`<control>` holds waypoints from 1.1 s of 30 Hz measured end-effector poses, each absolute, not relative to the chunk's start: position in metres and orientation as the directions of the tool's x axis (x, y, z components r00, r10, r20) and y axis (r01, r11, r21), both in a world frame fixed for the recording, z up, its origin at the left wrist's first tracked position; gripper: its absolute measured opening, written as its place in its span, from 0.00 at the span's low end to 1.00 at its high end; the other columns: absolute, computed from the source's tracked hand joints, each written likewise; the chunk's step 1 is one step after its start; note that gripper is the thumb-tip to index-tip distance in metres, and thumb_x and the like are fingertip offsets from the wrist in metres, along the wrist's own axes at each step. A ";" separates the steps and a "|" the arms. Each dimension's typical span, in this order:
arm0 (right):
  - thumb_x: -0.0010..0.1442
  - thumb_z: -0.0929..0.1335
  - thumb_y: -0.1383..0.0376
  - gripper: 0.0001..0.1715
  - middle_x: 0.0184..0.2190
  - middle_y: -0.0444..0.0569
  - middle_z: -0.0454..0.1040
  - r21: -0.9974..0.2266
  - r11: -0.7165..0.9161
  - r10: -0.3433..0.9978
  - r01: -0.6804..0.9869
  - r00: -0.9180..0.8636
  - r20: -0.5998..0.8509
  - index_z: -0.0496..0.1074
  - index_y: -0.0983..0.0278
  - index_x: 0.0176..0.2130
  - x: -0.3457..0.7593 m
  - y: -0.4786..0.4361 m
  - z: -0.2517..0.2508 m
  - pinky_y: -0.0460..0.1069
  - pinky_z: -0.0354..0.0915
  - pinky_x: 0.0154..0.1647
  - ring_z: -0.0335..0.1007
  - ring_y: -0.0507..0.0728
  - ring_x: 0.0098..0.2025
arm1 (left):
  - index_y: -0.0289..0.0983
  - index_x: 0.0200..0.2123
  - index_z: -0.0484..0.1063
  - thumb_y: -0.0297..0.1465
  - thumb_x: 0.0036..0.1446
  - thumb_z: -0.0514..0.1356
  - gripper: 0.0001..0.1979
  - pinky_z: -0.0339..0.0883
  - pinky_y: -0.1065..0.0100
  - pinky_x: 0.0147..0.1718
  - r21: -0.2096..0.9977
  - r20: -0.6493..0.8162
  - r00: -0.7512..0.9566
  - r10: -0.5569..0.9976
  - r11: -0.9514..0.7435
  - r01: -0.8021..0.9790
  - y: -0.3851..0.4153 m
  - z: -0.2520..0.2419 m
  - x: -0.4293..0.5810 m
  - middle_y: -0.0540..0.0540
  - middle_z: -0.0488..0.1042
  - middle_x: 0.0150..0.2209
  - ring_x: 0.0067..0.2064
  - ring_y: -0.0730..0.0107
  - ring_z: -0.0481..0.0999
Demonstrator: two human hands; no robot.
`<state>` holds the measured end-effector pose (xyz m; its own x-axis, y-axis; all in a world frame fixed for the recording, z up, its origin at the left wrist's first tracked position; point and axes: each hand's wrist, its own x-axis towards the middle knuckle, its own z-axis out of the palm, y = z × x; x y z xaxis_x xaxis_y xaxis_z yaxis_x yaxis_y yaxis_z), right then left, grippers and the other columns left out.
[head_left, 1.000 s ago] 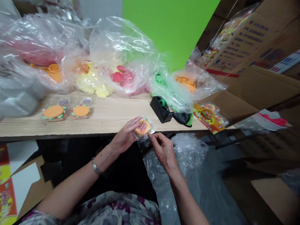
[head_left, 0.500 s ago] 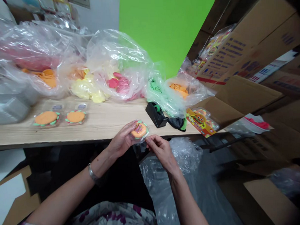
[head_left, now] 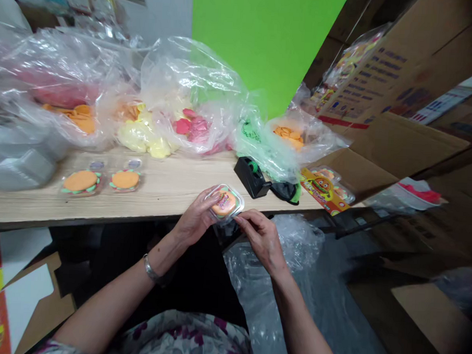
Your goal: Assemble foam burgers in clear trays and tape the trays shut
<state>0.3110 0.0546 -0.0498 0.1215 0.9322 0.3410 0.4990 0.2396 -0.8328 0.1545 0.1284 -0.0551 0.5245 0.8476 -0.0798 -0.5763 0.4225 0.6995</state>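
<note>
My left hand (head_left: 197, 217) is closed around a clear plastic clamshell pack (head_left: 225, 203) with an orange toy burger inside, held just over the table's front edge. A printed label shows on top of the burger. My right hand (head_left: 260, 235) pinches at the pack's lower right corner with thumb and forefinger; whether something small sits between those fingertips is hard to see. A black tape dispenser (head_left: 251, 176) with a green roll stands just beyond the pack. To the left, two open clamshells hold toy burgers, one wider burger (head_left: 80, 181) and another burger (head_left: 125, 180).
Plastic bags of pink pieces (head_left: 195, 128), yellow pieces (head_left: 144, 136), green pieces (head_left: 256, 146) and orange pieces (head_left: 288, 136) line the table's back. A printed display box (head_left: 323, 191) with packs stands right, near cardboard cartons (head_left: 365, 78). Clear trays (head_left: 21, 162) are stacked left.
The pack has turned and tilted slightly in my left hand, showing more of its clear rim. My right fingers stay at its corner. The whole view has shifted a little.
</note>
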 end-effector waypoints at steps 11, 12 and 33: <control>0.48 0.75 0.61 0.26 0.24 0.38 0.74 -0.990 0.141 0.949 0.010 0.282 0.139 0.64 0.59 0.45 0.302 0.060 -0.050 0.45 0.66 0.26 0.68 0.50 0.23 | 0.40 0.50 0.71 0.30 0.56 0.60 0.17 0.71 0.60 0.44 0.640 -0.089 0.577 0.812 0.491 -0.592 0.134 -0.063 0.149 0.43 0.68 0.56 0.51 0.61 0.70; 0.48 0.75 0.61 0.25 0.24 0.38 0.74 -0.990 0.143 0.949 0.005 0.283 0.139 0.63 0.60 0.44 0.301 0.061 -0.052 0.44 0.66 0.26 0.68 0.49 0.23 | 0.40 0.50 0.71 0.30 0.57 0.60 0.17 0.71 0.61 0.44 0.635 -0.091 0.583 0.807 0.498 -0.591 0.133 -0.064 0.149 0.43 0.68 0.55 0.51 0.62 0.71; 0.58 0.68 0.68 0.08 0.55 0.48 0.61 -0.377 0.762 0.503 0.527 -0.114 0.857 0.73 0.55 0.38 0.317 0.084 -0.079 0.61 0.62 0.54 0.61 0.62 0.56 | 0.33 0.41 0.74 0.34 0.61 0.54 0.13 0.72 0.61 0.38 0.499 -0.229 0.808 0.543 0.778 -0.382 0.127 -0.055 0.148 0.42 0.78 0.35 0.32 0.65 0.78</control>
